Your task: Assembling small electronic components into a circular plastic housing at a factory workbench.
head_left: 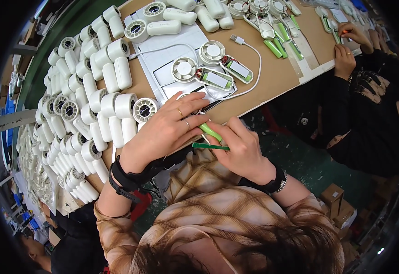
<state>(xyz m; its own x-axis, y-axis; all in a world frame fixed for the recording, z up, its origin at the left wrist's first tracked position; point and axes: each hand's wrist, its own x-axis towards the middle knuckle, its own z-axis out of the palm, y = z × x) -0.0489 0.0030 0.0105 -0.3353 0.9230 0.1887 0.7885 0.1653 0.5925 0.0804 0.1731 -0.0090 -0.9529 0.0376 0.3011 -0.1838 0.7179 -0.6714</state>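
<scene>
At the table's near edge, my left hand [172,123] curls over a partly assembled handheld fan, which it mostly hides. A bright green battery cell [211,131] sticks out from under its fingers. My right hand [243,153] is closed, its fingertips against the cell's near end. From its grip a thin dark green stick [204,145] points left. Just beyond my hands lie two opened white fans, one with its round fan head [184,69] at left and one with its fan head [212,52] behind it. Their handles show circuit boards and wires.
Many finished white fans [112,107] crowd the left of the brown table. A white USB cable [260,68] loops around the opened fans over a printed sheet [160,50]. More opened fans with green cells [279,45] lie at the back. A co-worker's hands [345,57] work at right.
</scene>
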